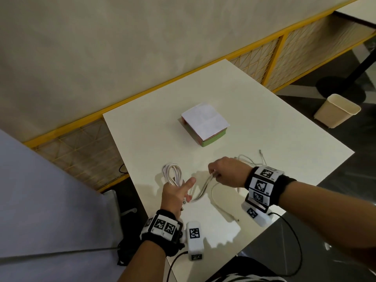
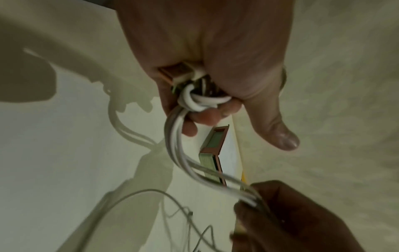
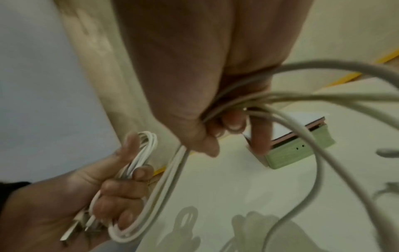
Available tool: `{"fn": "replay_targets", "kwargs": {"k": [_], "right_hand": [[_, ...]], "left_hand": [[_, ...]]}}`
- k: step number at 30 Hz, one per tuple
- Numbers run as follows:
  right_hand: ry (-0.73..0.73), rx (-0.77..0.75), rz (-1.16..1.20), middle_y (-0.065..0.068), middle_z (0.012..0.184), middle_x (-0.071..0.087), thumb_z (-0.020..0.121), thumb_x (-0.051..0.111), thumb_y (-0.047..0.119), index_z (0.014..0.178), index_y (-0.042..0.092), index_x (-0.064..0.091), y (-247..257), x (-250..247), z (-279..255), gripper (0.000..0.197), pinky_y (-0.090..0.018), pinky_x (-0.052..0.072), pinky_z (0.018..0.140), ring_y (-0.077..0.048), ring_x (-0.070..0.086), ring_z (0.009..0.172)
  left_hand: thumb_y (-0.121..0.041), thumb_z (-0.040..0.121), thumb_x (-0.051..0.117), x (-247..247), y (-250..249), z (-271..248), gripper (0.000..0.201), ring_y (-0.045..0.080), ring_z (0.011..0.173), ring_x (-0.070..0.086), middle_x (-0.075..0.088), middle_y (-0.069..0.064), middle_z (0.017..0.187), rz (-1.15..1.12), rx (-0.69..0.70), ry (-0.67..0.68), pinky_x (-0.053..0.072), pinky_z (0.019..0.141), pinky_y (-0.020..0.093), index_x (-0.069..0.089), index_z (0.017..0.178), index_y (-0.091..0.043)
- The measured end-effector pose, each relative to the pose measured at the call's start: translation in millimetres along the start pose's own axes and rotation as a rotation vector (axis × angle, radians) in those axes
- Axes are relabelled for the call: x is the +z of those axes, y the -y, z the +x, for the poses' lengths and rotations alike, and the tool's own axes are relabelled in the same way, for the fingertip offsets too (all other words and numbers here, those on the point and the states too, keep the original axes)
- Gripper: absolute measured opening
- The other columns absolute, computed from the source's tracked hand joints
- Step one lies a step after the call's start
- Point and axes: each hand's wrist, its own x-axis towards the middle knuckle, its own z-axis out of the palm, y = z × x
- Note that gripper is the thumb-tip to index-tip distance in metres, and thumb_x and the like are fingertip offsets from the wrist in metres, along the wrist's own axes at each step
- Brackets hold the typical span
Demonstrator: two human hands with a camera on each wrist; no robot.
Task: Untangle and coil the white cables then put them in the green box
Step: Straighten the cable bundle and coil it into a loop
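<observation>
The white cables look light, thin and very soft, so I judge they will spring out of a coil unless held where the loops cross; the left hand has its fingers curled round the finished loops above the worktop, and the right hand pinches several loose strands that run between both hands. The green box stands further back, covered with a white paper sheet, which probably must be moved first, while more loose cable lies behind the right hand.
</observation>
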Motion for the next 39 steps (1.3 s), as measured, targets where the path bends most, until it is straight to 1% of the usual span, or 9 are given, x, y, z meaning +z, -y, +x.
{"fn": "replay_targets", "kwargs": {"k": [6, 12, 15, 20, 25, 29, 32, 36, 39], "right_hand": [[-0.205, 0.091, 0.183, -0.007, 0.078, 0.06, 0.083, 0.052, 0.014, 0.1, 0.014, 0.054, 20, 1, 8, 0.017, -0.031, 0.04, 0.062, -0.029, 0.056, 0.073], [-0.216, -0.047, 0.439, 0.005, 0.059, 0.05, 0.079, 0.061, 0.012, 0.106, 0.014, 0.053, 44, 6, 11, 0.028, -0.022, 0.035, 0.054, -0.009, 0.046, 0.053], [-0.256, -0.013, 0.47, 0.004, 0.071, 0.05, 0.077, 0.063, 0.012, 0.122, 0.017, 0.047, 49, 3, 12, 0.048, -0.018, 0.034, 0.058, -0.01, 0.046, 0.062], [-0.107, -0.021, 0.413, -0.003, 0.101, 0.049, 0.076, 0.063, 0.008, 0.134, 0.02, 0.042, 50, -6, 15, 0.063, -0.023, 0.037, 0.079, -0.017, 0.047, 0.09], [-0.053, 0.02, 0.381, 0.0, 0.102, 0.045, 0.076, 0.066, 0.009, 0.134, 0.02, 0.044, 45, -7, 16, 0.062, -0.022, 0.035, 0.075, -0.016, 0.045, 0.084], [-0.038, 0.062, 0.39, -0.01, 0.118, 0.054, 0.083, 0.058, 0.014, 0.135, 0.015, 0.044, 49, -4, 16, 0.054, -0.023, 0.039, 0.084, -0.023, 0.054, 0.099], [0.01, 0.099, 0.468, -0.012, 0.121, 0.058, 0.085, 0.05, 0.01, 0.127, 0.008, 0.052, 52, -4, 15, 0.042, -0.03, 0.044, 0.089, -0.028, 0.056, 0.109], [-0.017, 0.124, 0.647, -0.014, 0.087, 0.058, 0.083, 0.04, 0.0, 0.095, -0.007, 0.058, 57, 0, 15, 0.023, -0.032, 0.042, 0.072, -0.026, 0.052, 0.081], [-0.08, 0.147, 0.72, -0.012, 0.083, 0.058, 0.081, 0.038, -0.002, 0.088, -0.004, 0.058, 57, 4, 16, 0.021, -0.034, 0.043, 0.071, -0.023, 0.051, 0.078]], "left_hand": [[-0.021, 0.065, 0.085, 6, -5, -3, 0.043, 0.022, 0.049, 0.044, 0.043, 0.009, 0.06, 0.188, 0.057, 0.107, 0.032, 0.036, 0.018, 0.045, 0.069, -0.01], [-0.01, 0.071, 0.08, 11, -10, -12, 0.022, 0.017, 0.053, 0.048, 0.051, 0.002, 0.058, 0.206, 0.109, 0.215, 0.04, 0.042, 0.016, 0.059, 0.073, -0.015], [-0.025, 0.068, 0.083, 12, -6, -14, 0.021, 0.017, 0.053, 0.044, 0.049, -0.002, 0.053, 0.263, 0.121, 0.246, 0.039, 0.049, 0.024, 0.063, 0.074, -0.018], [-0.023, 0.082, 0.069, 16, 0, -23, 0.024, 0.013, 0.039, 0.041, 0.048, -0.007, 0.039, 0.246, 0.08, 0.215, 0.032, 0.038, 0.016, 0.058, 0.062, -0.014], [-0.025, 0.086, 0.064, 15, 3, -27, 0.039, 0.015, 0.038, 0.043, 0.05, 0.008, 0.048, 0.281, 0.082, 0.196, 0.035, 0.038, 0.015, 0.049, 0.052, -0.013], [-0.024, 0.087, 0.064, 17, 0, -26, 0.022, 0.015, 0.045, 0.048, 0.054, -0.003, 0.047, 0.248, 0.103, 0.221, 0.044, 0.044, 0.018, 0.06, 0.068, -0.015], [-0.025, 0.086, 0.065, 17, -2, -25, 0.017, 0.01, 0.046, 0.052, 0.056, -0.002, 0.053, 0.266, 0.147, 0.226, 0.046, 0.048, 0.016, 0.063, 0.073, -0.015], [-0.016, 0.088, 0.06, 22, -10, -26, 0.015, 0.007, 0.045, 0.053, 0.057, 0.006, 0.058, 0.258, 0.161, 0.248, 0.042, 0.045, 0.015, 0.058, 0.074, -0.011], [-0.008, 0.087, 0.059, 28, -15, -27, 0.006, 0.008, 0.045, 0.052, 0.057, 0.004, 0.059, 0.215, 0.211, 0.244, 0.044, 0.045, 0.02, 0.057, 0.092, -0.009]]}}
